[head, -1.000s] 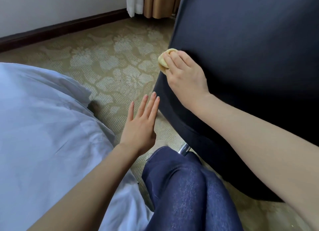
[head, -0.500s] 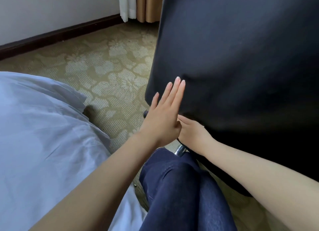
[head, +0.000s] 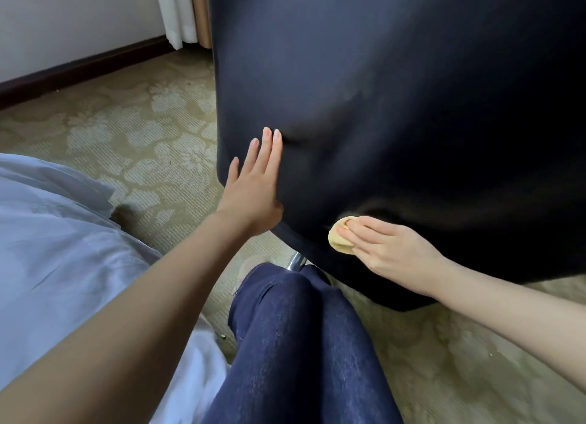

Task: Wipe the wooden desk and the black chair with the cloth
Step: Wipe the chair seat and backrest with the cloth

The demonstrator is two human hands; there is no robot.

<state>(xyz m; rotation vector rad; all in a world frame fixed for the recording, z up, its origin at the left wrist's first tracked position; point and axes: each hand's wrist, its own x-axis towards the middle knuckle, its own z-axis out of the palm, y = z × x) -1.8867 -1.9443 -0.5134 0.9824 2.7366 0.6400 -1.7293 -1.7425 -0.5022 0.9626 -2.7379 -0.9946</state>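
Our right hand (head: 393, 252) presses the small yellow cloth (head: 340, 239) against the lower part of the black chair (head: 380, 106). Its fingers (head: 361, 230) lie straight and close together on top of the cloth. Our left hand (head: 253, 198) lies flat on the left edge of the chair, fingers straight and slightly apart, holding nothing.

The cloth looks soft and light, bunched into a pad. We judge it may slip out, so it is best covered from above with the whole hand. The chair cover seems smooth and gives a little. The chair may turn on its metal post (head: 295, 262), so the left hand should steady it.

Our knee (head: 295, 312) is just beside the post, and the bed (head: 47, 233) is near on the left, so room is tight. The wooden surface is not in view.
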